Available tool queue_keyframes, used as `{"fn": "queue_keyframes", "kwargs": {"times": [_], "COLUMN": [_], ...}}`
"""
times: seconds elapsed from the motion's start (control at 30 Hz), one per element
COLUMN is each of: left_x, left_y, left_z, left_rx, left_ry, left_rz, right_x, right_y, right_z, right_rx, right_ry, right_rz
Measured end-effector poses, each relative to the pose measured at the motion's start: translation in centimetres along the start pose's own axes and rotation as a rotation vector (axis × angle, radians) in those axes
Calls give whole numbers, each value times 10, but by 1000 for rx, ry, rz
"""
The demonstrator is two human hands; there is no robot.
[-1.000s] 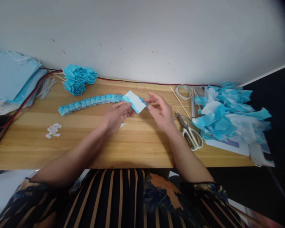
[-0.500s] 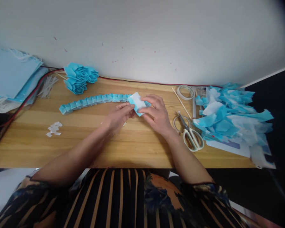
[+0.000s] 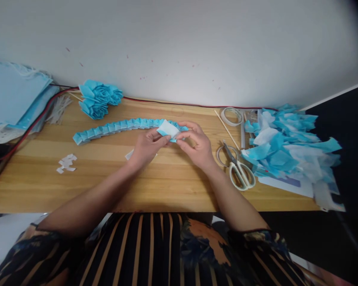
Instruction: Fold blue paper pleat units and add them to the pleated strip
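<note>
Between my two hands is a small blue-and-white fabric piece (image 3: 168, 128), its white face up and a blue edge folded over. My left hand (image 3: 149, 146) pinches its lower left side, thumb on top. At the right edge, my right hand (image 3: 197, 145) grips it between thumb and fingers. Just behind the hands runs a curved row of folded blue pieces (image 3: 116, 127), its right end partly hidden by the piece and my right hand. A bit of white paper (image 3: 129, 154) peeks out beside my left hand.
Blue fabric flowers (image 3: 100, 98) lie at the back left, near a stack of blue sheets (image 3: 16, 93). White scraps (image 3: 67, 163) lie front left. Scissors (image 3: 240, 169), a tape roll (image 3: 232, 116), a thin stick (image 3: 226, 129) and a heap of blue-white cut pieces (image 3: 286, 143) are on the right.
The fabric piece has turned and tilted, its blue lower part now less visible. My left hand has shifted slightly right, with its thumb nearer the right fingers.
</note>
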State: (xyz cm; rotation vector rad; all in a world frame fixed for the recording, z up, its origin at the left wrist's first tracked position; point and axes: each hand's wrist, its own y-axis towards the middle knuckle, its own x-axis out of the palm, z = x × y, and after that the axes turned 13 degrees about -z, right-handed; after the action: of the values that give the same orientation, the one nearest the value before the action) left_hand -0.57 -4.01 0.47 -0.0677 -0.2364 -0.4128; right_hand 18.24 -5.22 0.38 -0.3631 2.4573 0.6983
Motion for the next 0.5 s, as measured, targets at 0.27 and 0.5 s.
{"fn": "queue_keyframes", "kwargs": {"times": [0.27, 0.5], "left_x": [1, -1], "left_y": [-2, -2], "left_z": [0, 0], "left_rx": [10, 8], "left_ry": [61, 141], "left_rz": [-18, 9], "right_x": [7, 7], "right_y": [2, 5], "right_z": [1, 1], "right_rx": [269, 313], "right_ry": [331, 473], "right_rz": [-2, -27]}}
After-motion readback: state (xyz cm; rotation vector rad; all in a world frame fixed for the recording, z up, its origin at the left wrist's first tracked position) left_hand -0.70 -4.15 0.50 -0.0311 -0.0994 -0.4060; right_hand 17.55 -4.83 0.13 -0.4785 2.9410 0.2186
